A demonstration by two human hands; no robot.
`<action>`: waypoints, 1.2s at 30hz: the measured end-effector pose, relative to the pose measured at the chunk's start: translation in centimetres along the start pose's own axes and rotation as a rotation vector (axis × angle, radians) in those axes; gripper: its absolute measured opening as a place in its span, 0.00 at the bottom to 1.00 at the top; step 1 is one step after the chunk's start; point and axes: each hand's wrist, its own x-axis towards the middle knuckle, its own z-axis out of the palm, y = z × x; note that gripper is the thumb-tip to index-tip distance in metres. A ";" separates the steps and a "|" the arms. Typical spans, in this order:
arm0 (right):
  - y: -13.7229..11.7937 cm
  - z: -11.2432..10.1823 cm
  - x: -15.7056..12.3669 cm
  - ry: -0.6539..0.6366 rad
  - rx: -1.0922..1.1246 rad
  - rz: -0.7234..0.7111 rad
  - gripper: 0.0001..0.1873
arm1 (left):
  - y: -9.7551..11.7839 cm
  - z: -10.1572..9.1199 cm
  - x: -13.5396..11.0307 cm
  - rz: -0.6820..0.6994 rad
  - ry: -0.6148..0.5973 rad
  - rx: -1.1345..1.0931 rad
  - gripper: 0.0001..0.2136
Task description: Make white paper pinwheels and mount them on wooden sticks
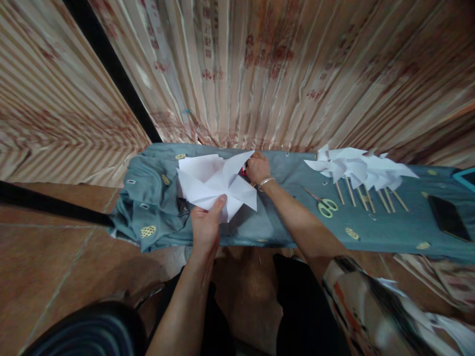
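My left hand point(206, 223) grips the lower edge of a white folded paper pinwheel point(218, 184), thumb on top, and holds it above the bench. My right hand point(257, 168), with a silver bracelet on the wrist, is closed at the pinwheel's far right side, its fingers curled on something small that I cannot make out. A bit of red shows beside those fingers. Under both hands lies a teal patterned cloth point(282, 222) that covers a low bench.
Several finished white pinwheels on wooden sticks point(361, 173) lie to the right on the cloth. Scissors with pale green handles point(323, 203) lie between them and my right arm. A dark phone point(448, 216) rests far right. A striped curtain hangs behind; tiled floor lies below.
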 end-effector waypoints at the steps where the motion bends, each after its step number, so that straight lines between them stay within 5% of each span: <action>1: 0.0 0.1 -0.1 0.009 -0.002 -0.005 0.16 | 0.0 0.0 0.0 0.006 0.003 0.000 0.17; 36: 1.0 -1.4 -0.9 0.046 0.067 -0.078 0.15 | 0.2 -0.4 -0.1 0.006 -0.020 -0.027 0.17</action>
